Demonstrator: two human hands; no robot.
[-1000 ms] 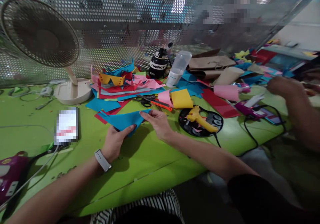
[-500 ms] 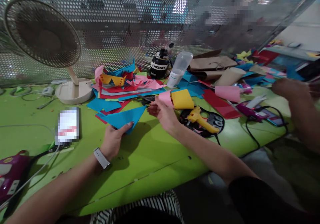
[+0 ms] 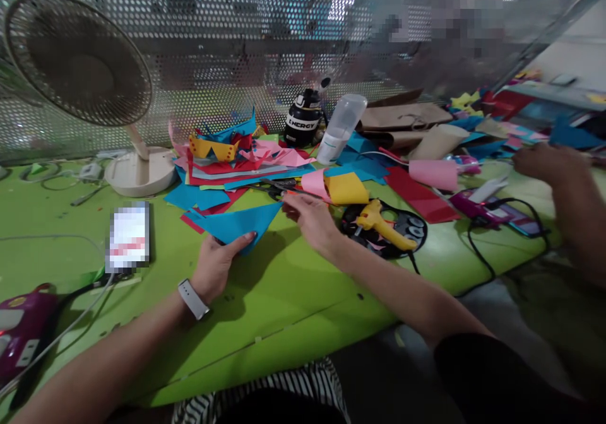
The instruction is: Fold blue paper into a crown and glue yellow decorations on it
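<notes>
A blue sheet of paper [image 3: 237, 225] with a pointed right corner is in my left hand [image 3: 215, 266], the thumb lying on top and the other fingers hidden beneath. At that pointed corner, my right hand [image 3: 310, 219] has its fingertips closed on the paper's tip. Black-handled scissors [image 3: 277, 189] lie just behind my right fingers, partly covered. Beyond them rest a rolled pink paper [image 3: 315, 184] and a curled yellow paper [image 3: 348, 188]. To the right of my right hand, a yellow glue gun [image 3: 386, 228] lies on a dark, patterned mat [image 3: 416, 222].
A fan [image 3: 139, 171] and a phone [image 3: 127, 238] stand left on the green table [image 3: 265, 310]. Paper masks [image 3: 213, 148], a black bottle [image 3: 303, 121] and a clear bottle [image 3: 343, 127] are behind. Another person's hand [image 3: 544, 162] is at right, near a purple glue gun [image 3: 483, 209].
My right hand has moved slightly left and come onto the blue paper's pointed corner, away from the rolled pink paper. The left hand keeps its hold, nearly still.
</notes>
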